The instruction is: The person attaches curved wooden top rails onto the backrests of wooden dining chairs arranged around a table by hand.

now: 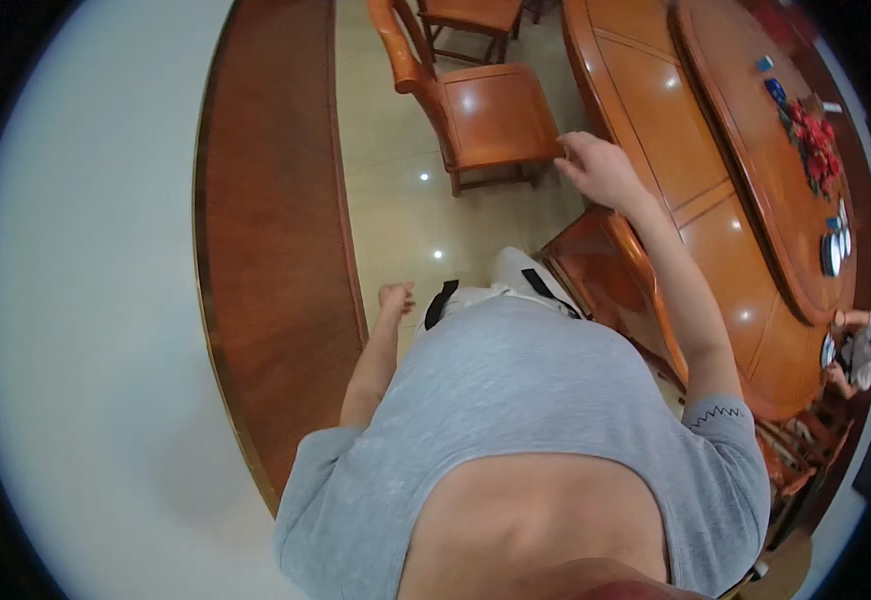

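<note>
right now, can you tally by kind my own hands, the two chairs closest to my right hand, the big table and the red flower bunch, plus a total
Own hands: 2 (left hand, right hand)
Chairs: 2 (front chair, near chair)
Table: 1
Red flower bunch: 1
Total: 6

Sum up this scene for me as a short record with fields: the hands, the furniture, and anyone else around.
Left hand: lowered, fingers curled, nothing visible in it
Right hand: stretched forward, nothing visible in it; contact with furniture unclear
Seat nearest its fingertips: wooden chair
Table: wooden, with a raised inner top
On that top: red flowers, among other items
Other person: far right, white top, beside the table
</note>
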Demonstrator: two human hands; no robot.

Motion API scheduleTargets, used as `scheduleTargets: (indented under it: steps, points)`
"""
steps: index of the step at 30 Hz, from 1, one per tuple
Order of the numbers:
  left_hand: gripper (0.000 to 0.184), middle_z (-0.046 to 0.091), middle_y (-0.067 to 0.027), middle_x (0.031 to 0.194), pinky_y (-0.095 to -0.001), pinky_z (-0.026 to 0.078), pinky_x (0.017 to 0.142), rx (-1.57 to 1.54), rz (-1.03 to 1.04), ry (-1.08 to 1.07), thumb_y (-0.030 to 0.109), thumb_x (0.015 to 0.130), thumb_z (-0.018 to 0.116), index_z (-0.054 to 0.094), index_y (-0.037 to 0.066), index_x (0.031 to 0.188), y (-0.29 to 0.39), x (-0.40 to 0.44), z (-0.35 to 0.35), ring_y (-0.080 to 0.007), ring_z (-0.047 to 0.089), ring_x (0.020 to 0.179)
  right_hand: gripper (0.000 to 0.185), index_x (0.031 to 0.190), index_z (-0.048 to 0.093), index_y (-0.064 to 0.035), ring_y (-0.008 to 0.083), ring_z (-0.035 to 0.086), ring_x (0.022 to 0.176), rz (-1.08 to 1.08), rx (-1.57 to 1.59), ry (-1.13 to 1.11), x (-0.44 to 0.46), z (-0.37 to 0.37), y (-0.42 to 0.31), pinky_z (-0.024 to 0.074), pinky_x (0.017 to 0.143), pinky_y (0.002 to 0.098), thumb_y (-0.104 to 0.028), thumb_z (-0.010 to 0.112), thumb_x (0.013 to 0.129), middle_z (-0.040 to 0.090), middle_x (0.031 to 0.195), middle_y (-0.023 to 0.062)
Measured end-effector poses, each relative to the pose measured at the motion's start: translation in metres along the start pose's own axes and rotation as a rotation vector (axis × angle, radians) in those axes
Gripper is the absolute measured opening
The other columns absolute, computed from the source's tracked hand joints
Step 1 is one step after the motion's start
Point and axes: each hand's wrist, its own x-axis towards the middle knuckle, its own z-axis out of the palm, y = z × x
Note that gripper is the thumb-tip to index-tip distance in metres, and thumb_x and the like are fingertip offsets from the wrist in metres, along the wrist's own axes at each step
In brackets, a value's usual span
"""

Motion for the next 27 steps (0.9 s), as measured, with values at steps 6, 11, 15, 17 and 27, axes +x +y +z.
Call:
scheduleTargets:
  steps: [6,11,15,17,27]
  points:
    - [0.029,0.059,-0.0090,0.076,-0.0352,0.045,0.048,-0.137,-0.286,0.040,0.030,0.083,0.064,0.059,0.003,0.090,-0.088,-0.028,0.037,-0.0223,0.059,0.058,0.038,0.108,0.054,0.0000,0.0351,0.059,0.091,-0.082,0.056,-0.138,0.043,0.043,0.001,0.0482,0.077,0.0424,-0.030,0.060,0.085,0.059,0.096,0.0190]
    - [0.028,0.058,-0.0099,0.076,-0.0374,0.047,0.051,-0.045,-0.269,0.163,0.030,0.085,0.059,0.060,0.002,0.090,-0.107,-0.064,0.004,-0.0232,0.060,0.058,0.051,0.120,0.046,-0.0001,0.0364,0.055,0.097,-0.118,0.178,0.017,0.067,0.073,-0.030,0.0469,0.081,0.0431,-0.035,0.060,0.086,0.054,0.105,0.0197]
    - [0.027,0.059,-0.0118,0.076,-0.0377,0.047,0.050,0.148,-0.169,0.166,0.026,0.084,0.060,0.058,0.001,0.093,-0.111,-0.037,-0.003,-0.0236,0.059,0.056,0.064,0.127,0.038,0.0053,0.0396,0.049,0.106,-0.086,0.325,0.158,0.090,0.100,-0.037,0.0430,0.090,0.0438,-0.038,0.060,0.086,0.048,0.114,0.0245]
    - [0.028,0.059,-0.0121,0.078,-0.0377,0.048,0.049,-0.121,-0.275,0.166,0.025,0.083,0.061,0.058,0.001,0.097,-0.087,-0.023,0.009,-0.0225,0.059,0.056,0.072,0.131,0.032,0.0077,0.0400,0.046,0.110,-0.058,0.374,0.162,0.099,0.114,-0.037,0.0395,0.095,0.0434,-0.040,0.061,0.085,0.046,0.117,0.0263]
    - [0.030,0.062,-0.0089,0.085,-0.0298,0.047,0.049,0.018,0.092,0.044,0.029,0.086,0.059,0.057,0.005,0.104,0.100,0.063,0.021,-0.0169,0.061,0.062,0.085,0.138,0.018,0.0098,0.0396,0.044,0.111,0.087,0.375,0.008,0.079,0.132,-0.013,0.0372,0.096,0.0442,-0.028,0.065,0.078,0.045,0.120,0.0280]
